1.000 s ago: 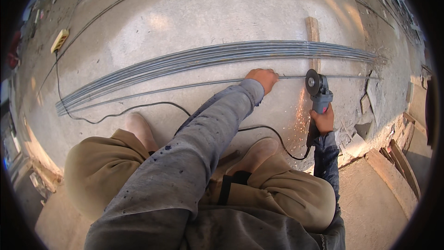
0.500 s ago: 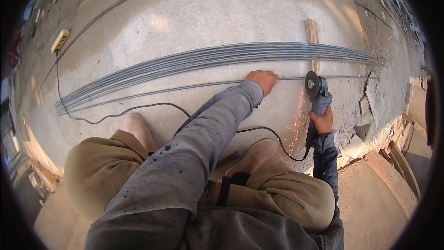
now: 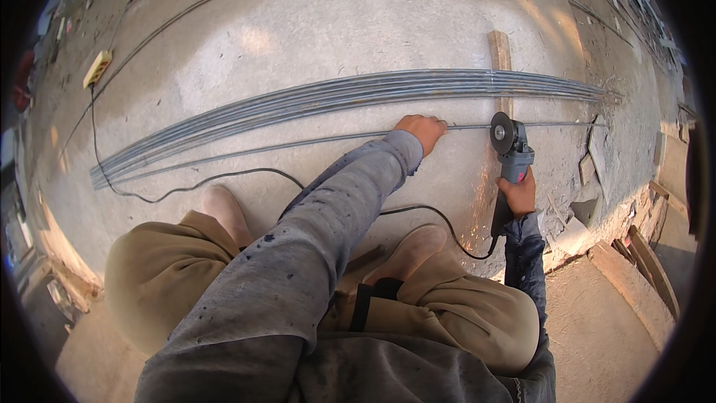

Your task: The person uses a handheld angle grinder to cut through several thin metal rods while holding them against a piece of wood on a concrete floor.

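Observation:
I squat on a concrete floor. My left hand [image 3: 423,131] presses down on a single thin steel rod [image 3: 298,143] that lies across the floor. My right hand [image 3: 520,195] grips the body of a grey angle grinder [image 3: 509,148]; its disc stands on the same rod just right of my left hand. A few sparks scatter on the floor below the disc. Behind the single rod lies a long bundle of steel rods [image 3: 335,97], resting on a short wooden block [image 3: 500,52].
The grinder's black cable [image 3: 224,177] loops left across the floor to a yellow power strip [image 3: 98,69]. My two shoes [image 3: 406,254] stand near the rod. Broken concrete pieces and wooden planks [image 3: 634,269] lie at the right.
The grinder has shifted slightly, and the shower of sparks below the disc is weaker now. My left hand stays on the rod.

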Action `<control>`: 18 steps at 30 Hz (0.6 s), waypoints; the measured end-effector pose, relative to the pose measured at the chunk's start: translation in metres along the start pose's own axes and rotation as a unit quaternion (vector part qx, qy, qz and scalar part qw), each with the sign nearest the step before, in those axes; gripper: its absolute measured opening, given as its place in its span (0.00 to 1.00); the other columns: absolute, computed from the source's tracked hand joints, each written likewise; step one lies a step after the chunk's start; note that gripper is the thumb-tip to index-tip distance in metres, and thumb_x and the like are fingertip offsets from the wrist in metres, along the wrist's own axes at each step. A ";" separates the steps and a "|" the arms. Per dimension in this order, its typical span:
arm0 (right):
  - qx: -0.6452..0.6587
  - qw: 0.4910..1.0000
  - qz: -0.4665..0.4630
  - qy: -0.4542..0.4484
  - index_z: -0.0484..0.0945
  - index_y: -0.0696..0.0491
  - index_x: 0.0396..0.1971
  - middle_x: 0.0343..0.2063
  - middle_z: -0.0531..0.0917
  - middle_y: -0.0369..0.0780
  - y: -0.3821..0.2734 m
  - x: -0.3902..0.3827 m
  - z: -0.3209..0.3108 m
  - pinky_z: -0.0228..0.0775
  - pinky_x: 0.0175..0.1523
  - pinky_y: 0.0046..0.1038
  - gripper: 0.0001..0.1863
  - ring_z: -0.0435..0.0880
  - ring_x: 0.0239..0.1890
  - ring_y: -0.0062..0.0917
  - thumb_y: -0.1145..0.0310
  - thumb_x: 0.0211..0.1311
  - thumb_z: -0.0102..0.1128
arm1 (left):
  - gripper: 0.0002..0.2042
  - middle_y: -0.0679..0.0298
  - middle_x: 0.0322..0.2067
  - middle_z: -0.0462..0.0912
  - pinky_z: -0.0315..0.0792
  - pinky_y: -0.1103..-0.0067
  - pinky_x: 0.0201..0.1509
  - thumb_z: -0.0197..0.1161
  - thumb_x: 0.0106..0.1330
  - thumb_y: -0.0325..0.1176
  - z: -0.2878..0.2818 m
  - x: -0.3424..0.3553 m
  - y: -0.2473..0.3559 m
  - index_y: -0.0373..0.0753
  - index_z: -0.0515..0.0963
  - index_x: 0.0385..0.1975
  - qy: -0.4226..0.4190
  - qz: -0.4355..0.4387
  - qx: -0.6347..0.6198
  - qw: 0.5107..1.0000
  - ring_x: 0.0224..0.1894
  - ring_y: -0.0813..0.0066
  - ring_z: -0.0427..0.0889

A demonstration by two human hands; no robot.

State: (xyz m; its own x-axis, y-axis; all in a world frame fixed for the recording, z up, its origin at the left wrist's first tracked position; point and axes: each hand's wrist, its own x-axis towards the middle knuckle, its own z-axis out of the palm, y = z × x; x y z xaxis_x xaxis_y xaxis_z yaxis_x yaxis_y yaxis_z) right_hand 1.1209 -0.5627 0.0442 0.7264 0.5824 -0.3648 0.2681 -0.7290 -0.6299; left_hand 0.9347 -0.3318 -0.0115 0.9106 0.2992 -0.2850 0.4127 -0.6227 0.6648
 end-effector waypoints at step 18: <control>-0.047 0.998 -0.031 0.012 0.72 0.58 0.43 0.34 0.80 0.39 0.002 0.001 0.001 0.71 0.43 0.28 0.26 0.78 0.35 0.26 0.71 0.38 0.68 | 0.14 0.54 0.39 0.83 0.77 0.68 0.46 0.48 0.69 0.34 0.006 0.001 -0.008 0.39 0.76 0.49 0.025 0.024 0.038 0.999 0.42 0.58 0.82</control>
State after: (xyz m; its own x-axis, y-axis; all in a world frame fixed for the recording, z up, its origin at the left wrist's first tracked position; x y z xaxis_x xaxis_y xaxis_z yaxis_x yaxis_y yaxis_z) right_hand 1.1218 -0.5632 0.0415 0.7213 0.6192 -0.3103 0.3700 -0.7232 -0.5831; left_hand 0.9330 -0.3312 -0.0211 0.9277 0.3028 -0.2185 0.3715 -0.6891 0.6222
